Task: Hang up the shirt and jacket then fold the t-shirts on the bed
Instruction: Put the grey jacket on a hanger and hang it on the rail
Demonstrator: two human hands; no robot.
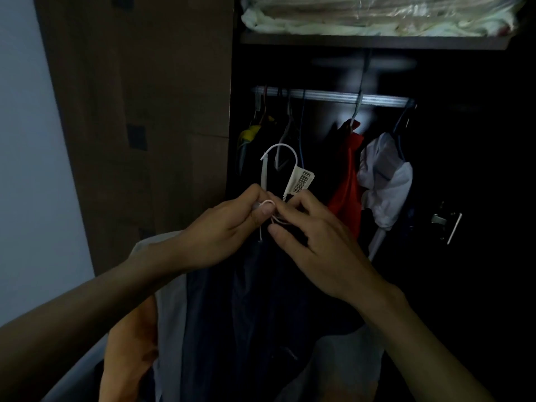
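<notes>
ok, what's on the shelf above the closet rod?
On the shelf above the rod: a pale bundle wrapped in clear plastic, filling its width. What is inside the wrap, and anything behind it, is covered.

A white hanger (pixel 280 158) is gripped by the left hand (pixel 229 224) and right hand (pixel 313 242). A dark jacket (pixel 255 300) is draped below. A rail (pixel 333 97) is seen behind.

A barcode tag (pixel 300 181) on the white hanger (pixel 280 158) shows no legible text.

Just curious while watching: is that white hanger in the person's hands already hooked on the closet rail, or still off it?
Off. The white hanger has its hook free in the air below the rail, beside both hands.
</notes>
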